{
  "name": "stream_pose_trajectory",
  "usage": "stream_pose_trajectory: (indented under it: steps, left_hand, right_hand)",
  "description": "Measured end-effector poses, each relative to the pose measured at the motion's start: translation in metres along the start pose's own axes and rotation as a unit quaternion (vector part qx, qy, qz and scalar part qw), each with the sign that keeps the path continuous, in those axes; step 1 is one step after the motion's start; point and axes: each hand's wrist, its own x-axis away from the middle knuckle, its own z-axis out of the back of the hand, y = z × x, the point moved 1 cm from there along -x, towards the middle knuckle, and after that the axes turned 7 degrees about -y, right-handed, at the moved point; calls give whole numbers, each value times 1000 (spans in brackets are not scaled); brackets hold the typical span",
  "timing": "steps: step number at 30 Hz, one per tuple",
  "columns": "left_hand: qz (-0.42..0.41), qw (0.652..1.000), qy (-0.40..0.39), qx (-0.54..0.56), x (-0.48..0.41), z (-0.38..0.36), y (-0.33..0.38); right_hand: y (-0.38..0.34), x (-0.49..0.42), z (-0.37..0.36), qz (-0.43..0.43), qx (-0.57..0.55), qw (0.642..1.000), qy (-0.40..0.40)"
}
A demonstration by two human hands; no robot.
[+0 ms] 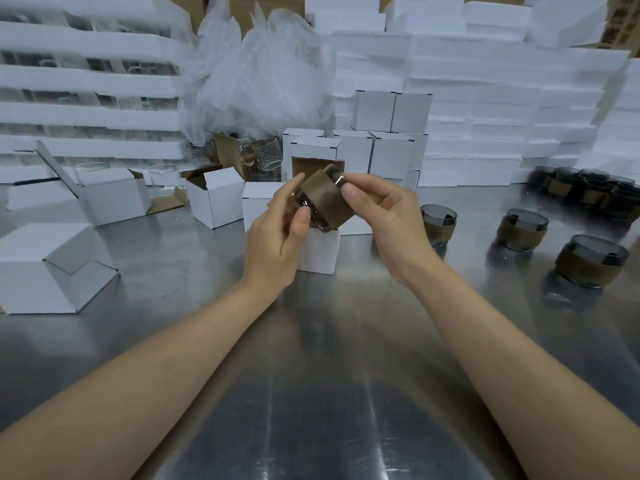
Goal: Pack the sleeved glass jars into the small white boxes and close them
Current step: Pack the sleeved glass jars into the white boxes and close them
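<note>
A glass jar with a brown sleeve (323,199) is tilted in the air at the middle of the view. My left hand (277,237) pinches its lower left end. My right hand (384,216) pinches its upper right rim. Right below the jar stands a small white box (320,251) with its brown-lined lid flap (304,168) raised behind. Three more sleeved jars (439,223) (522,233) (590,265) stand on the metal table to the right.
Open white boxes (216,197) (114,195) and a closed one (48,268) sit at the left. Closed boxes (391,133) are stacked behind. A cluster of jars (585,192) is far right. Foam sheets (485,98) and plastic bags (256,71) line the back.
</note>
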Motion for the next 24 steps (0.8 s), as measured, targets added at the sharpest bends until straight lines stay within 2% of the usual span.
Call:
stream_pose_trajectory:
  steps: [3, 6, 8, 11, 13, 15, 20, 24]
  left_hand:
    - [-35, 999, 12, -34, 1, -3, 5]
    - [-49, 990, 70, -109, -4, -3, 4]
    - [-18, 982, 95, -164, -7, -1, -1]
    - [70, 973, 78, -205, -8, 2, -9]
    - [125, 974, 52, -182, -8, 2, -13]
    - [137, 981, 31, -130, -8, 1, -16]
    - [83, 994, -11, -66, -4, -5, -6]
    - [35, 998, -34, -49, -1, -8, 1]
  right_hand:
    - [-3, -2, 4, -7, -1, 999, 47]
    - [-3, -3, 8, -18, 2, 996, 85]
    - [-1, -3, 10, -21, 8, 995, 96]
    - [0, -2, 11, -20, 29, 994, 100]
    - [0, -3, 13, -15, 46, 993, 111]
    - [0, -3, 12, -8, 62, 991, 121]
    - [-4, -3, 7, 29, 80, 989, 119]
    - [-1, -1, 2, 77, 146, 980, 112]
